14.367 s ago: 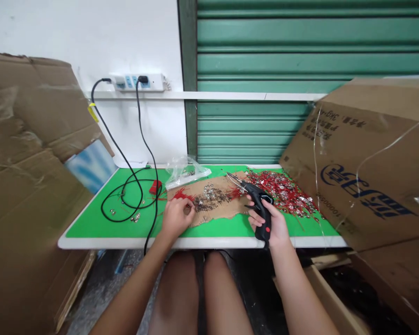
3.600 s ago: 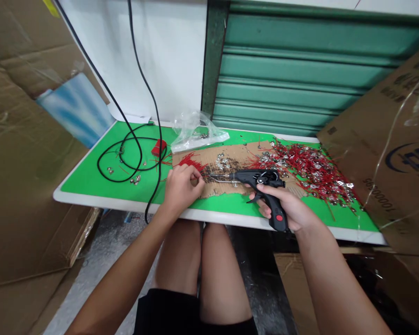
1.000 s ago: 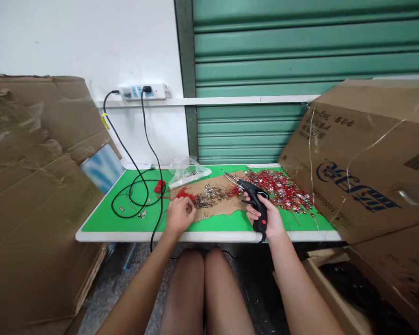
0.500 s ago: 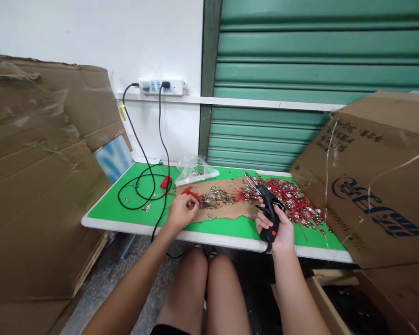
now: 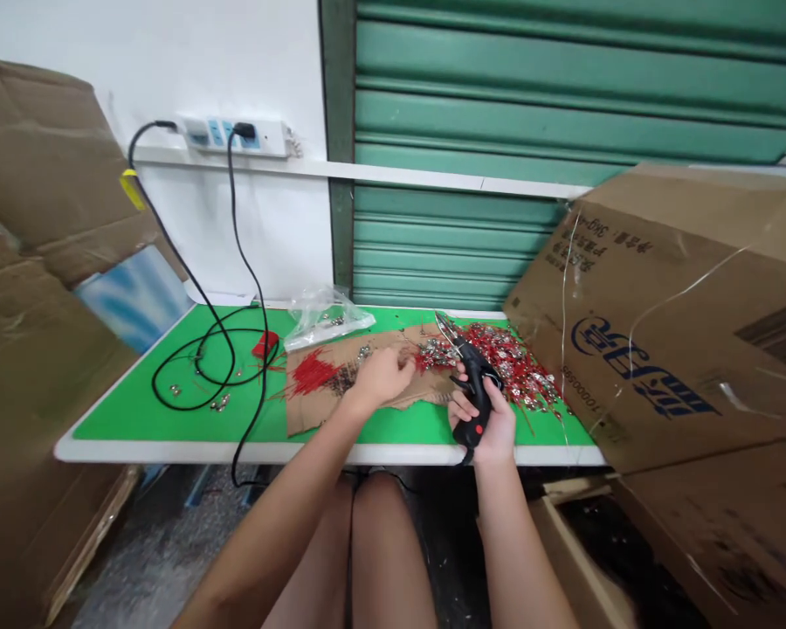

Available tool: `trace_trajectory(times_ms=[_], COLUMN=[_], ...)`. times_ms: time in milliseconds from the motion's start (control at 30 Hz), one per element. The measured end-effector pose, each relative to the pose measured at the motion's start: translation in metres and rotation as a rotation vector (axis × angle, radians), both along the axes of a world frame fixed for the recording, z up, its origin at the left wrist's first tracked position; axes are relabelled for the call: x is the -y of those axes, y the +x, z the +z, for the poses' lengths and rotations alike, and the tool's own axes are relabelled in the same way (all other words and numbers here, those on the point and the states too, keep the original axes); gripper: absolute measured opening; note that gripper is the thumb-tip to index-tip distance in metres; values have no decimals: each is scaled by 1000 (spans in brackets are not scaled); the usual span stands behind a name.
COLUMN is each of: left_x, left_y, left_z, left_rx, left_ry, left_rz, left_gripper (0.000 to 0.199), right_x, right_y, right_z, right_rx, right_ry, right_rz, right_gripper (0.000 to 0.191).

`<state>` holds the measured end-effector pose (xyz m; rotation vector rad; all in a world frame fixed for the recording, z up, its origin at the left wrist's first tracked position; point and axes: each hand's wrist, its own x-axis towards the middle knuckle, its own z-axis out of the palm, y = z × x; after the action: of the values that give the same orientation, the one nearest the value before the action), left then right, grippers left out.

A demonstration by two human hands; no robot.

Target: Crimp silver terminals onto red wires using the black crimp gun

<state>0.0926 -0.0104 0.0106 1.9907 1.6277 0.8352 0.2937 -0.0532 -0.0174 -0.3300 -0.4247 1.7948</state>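
My right hand is wrapped round the grip of a black soldering gun with a red dot, its metal tip pointing up and away. My left hand is over a flat cardboard piece, fingers bent together; whatever is in them, if anything, is hidden. Just beyond its fingertips begins a heap of red wires with small shiny metal parts, which spreads right behind the soldering gun. On the cardboard's left end lies a bunch of thin red wires. Dark scorch-like marks show beside it.
A clear plastic bag and a red block lie on the green tabletop. A black cable hangs from a power strip over the table edge. Large cardboard boxes flank the table.
My left hand has moved right, from the red wires to the heap's near side, uncovering the wire bunch. The soldering gun stays in my right hand. The view has turned right.
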Motion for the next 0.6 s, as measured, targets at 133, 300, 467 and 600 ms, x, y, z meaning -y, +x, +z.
trace_trajectory(times_ms=[133, 300, 467, 600], left_x=[9, 15, 14, 2], left_y=[-51, -97, -95, -93], left_z=[4, 13, 5, -2], left_rx=[26, 4, -25, -76], left_ry=[79, 52, 36, 46], left_rz=[26, 109, 91, 1], left_gripper=[37, 30, 32, 27], right_x=[-1, -3, -2, -2], right_y=[-1, -3, -4, -4], right_z=[0, 1, 2, 2], right_rx=[-25, 24, 37, 76], right_ry=[-40, -15, -39, -20], right_rz=[22, 56, 35, 14], right_gripper=[25, 29, 26, 22])
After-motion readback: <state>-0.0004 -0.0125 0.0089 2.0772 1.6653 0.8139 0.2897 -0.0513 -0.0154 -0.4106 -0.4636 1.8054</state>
